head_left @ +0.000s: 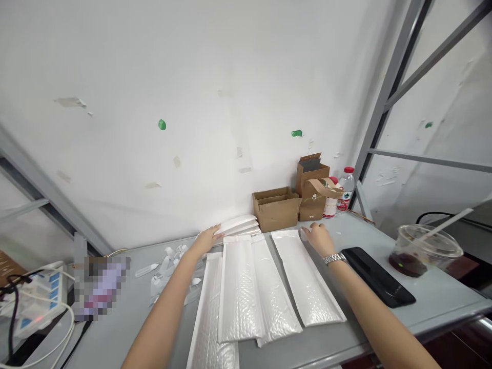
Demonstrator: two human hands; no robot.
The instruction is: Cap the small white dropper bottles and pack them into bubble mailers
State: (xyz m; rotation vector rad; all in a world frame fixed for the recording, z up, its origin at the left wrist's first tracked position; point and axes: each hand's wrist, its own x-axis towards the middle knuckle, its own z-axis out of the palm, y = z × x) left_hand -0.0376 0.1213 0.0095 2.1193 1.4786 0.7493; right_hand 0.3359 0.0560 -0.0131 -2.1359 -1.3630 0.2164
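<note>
Several white padded bubble mailers lie on the grey table in front of me. My left hand reaches to the back, its fingers stretched out at the left end of a pile of mailers by the wall. My right hand is closed at the top right corner of the rightmost bubble mailer, its fingertips at the edge. Between my arms, a front mailer partly overlaps a left mailer and a slanted mailer.
Clear plastic bottles lie left of the mailers, beside a power strip with cables. An open cardboard box, a brown paper bag and a water bottle stand behind. At right are a black case and a drink cup.
</note>
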